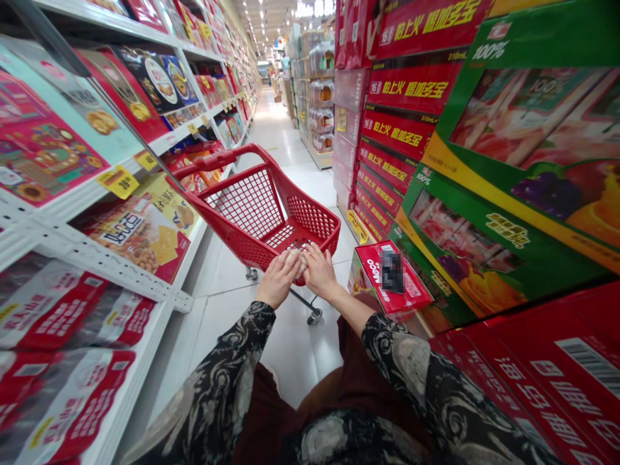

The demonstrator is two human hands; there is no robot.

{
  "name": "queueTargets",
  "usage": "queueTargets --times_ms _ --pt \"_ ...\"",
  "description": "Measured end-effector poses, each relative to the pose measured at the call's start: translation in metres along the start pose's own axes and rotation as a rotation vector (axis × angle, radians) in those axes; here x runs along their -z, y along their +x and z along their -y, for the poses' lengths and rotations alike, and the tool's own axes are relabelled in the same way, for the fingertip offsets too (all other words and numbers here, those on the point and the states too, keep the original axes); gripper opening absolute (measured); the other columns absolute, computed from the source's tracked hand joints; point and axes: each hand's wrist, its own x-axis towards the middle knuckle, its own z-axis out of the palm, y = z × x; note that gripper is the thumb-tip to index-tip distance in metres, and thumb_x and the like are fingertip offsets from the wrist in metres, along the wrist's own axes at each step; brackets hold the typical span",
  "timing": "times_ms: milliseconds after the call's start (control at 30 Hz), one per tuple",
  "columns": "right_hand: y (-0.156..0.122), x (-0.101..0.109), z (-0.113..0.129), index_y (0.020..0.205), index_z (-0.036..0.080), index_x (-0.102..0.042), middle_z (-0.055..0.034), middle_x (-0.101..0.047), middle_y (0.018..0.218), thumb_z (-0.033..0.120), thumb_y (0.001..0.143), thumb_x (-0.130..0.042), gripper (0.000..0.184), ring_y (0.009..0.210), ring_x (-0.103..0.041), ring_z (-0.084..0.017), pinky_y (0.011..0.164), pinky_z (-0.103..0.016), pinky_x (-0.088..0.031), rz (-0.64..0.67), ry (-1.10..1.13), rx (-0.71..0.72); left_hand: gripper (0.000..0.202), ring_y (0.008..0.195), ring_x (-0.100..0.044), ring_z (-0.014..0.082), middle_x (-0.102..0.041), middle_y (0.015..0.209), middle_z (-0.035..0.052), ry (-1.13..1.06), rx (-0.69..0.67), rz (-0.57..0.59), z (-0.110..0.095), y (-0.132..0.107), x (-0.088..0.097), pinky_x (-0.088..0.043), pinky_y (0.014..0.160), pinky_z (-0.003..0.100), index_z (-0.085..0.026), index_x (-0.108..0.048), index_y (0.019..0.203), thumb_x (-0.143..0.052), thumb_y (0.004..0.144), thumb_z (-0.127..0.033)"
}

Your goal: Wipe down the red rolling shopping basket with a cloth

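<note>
My left hand [279, 276] and my right hand [317, 271] are close together in front of me, fingers bent and closed. Between the fingertips shows something small and pale, too unclear to name. Just beyond both hands stands a red plastic shopping cart [271, 248] on wheels, its basket turned at an angle. The hands overlap its near rim in view; whether they touch it I cannot tell. Its handle [217, 158] lies up to the left. Right of my right hand is a red and white carton [375, 274] with a dark blurred-out item [392, 271] on top.
Shelves [145, 152] of boxed and bagged goods with yellow price tags [119, 182] line the left. Stacked red drink cartons [402, 123] and green fruit-drink cartons [465, 239] rise close on the right. A tiled aisle [274, 123] runs ahead past stacked bottles [322, 93].
</note>
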Motion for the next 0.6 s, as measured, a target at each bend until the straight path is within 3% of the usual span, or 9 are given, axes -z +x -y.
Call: queueTargets --times_ms 133,333,467,600 --pt "-0.009 0.000 -0.008 0.129 0.016 -0.047 -0.0095 -0.044 0.140 0.009 0.078 -0.043 0.052 0.136 -0.027 -0.023 0.110 -0.055 -0.011 0.023 0.006 0.042 0.045 0.133 -0.035 0.0227 -0.048 0.138 0.0063 0.093 -0.049 0.036 0.014 0.005 0.006 -0.029 0.108 0.043 -0.023 -0.051 0.127 -0.037 0.086 -0.013" --pt "-0.010 0.008 -0.023 0.122 0.020 -0.053 -0.0083 -0.052 0.132 0.008 0.077 -0.044 0.047 0.132 -0.034 -0.023 0.109 -0.057 -0.011 -0.005 0.012 0.074 0.042 0.132 -0.035 0.0275 -0.049 0.137 0.0114 0.235 0.160 -0.043 0.050 0.006 0.015 -0.035 0.103 0.048 -0.016 -0.052 0.127 -0.034 0.089 -0.016" --pt "-0.010 0.007 -0.010 0.119 0.017 -0.056 -0.0117 -0.052 0.132 0.016 0.080 -0.046 0.039 0.131 -0.035 -0.027 0.108 -0.057 -0.017 -0.053 -0.008 0.019 0.040 0.134 -0.033 0.0241 -0.048 0.138 0.0105 0.222 0.075 -0.061 0.036 0.009 0.006 -0.034 0.105 0.044 -0.016 -0.051 0.127 -0.035 0.091 -0.020" --pt "-0.014 0.001 -0.011 0.122 0.018 -0.055 -0.0112 -0.050 0.134 0.017 0.082 -0.046 0.040 0.132 -0.033 -0.027 0.107 -0.057 -0.023 -0.060 -0.018 0.084 0.038 0.133 -0.035 0.0235 -0.047 0.139 0.0074 0.206 -0.034 -0.051 0.021 0.013 0.000 -0.034 0.105 0.043 -0.021 -0.054 0.124 -0.037 0.090 -0.020"
